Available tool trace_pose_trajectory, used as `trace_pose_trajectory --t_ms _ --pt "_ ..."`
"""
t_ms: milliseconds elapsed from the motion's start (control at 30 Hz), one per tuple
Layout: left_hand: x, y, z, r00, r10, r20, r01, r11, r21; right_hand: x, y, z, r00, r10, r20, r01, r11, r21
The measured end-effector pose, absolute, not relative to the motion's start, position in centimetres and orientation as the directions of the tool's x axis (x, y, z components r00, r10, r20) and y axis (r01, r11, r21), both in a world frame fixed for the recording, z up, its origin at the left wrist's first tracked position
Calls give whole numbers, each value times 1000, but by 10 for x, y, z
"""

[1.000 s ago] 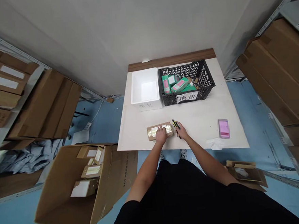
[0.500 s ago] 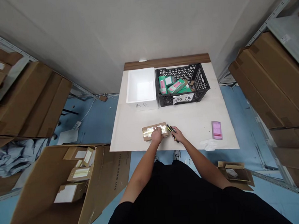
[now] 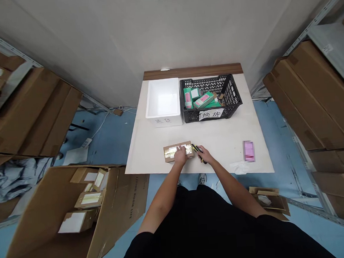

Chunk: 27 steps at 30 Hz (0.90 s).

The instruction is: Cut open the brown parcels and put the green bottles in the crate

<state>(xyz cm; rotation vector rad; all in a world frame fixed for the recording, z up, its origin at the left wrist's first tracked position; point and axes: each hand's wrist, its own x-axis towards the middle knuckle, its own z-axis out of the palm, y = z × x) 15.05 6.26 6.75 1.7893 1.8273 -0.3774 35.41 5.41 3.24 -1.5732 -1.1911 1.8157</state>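
Observation:
A small taped cardboard box [image 3: 171, 152] lies near the front edge of the white table [image 3: 219, 135]. My left hand [image 3: 180, 156] rests on top of the box, fingers curled over it and holding it down. My right hand [image 3: 205, 155] is closed round a black and yellow utility knife [image 3: 196, 149], whose tip sits at the box's right end.
At the back of the table stand a white foam box [image 3: 163, 103] and a black crate [image 3: 211, 98] with green and pink packages. A pink item [image 3: 248, 150] lies at the right. A large open carton [image 3: 69, 215] with small boxes stands on the floor at left. Shelves of cartons flank both sides.
The knife's tip has come from above the box's right end down to its edge. My left hand stays on the box. The view has shifted slightly.

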Motion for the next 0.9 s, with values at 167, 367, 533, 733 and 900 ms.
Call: trace_pose_trajectory --t_ms 167,367,533,733,900 --pt "149 63 68 36 830 -557 980 79 180 363 55 38 -293 759 -581 252 -525 -813" --pt "149 62 67 15 835 -549 984 87 159 374 45 39 -348 733 -585 293 -507 -810" --pt "149 65 69 16 832 -554 985 82 152 390 20 34 -368 679 -635 362 -524 -770" --pt "139 73 72 104 862 -496 982 -9 191 372 3 19 -41 849 -527 84 -523 -848" --pt "99 81 73 87 920 -382 979 -7 205 306 16 8 148 845 -513 72 -527 -847"
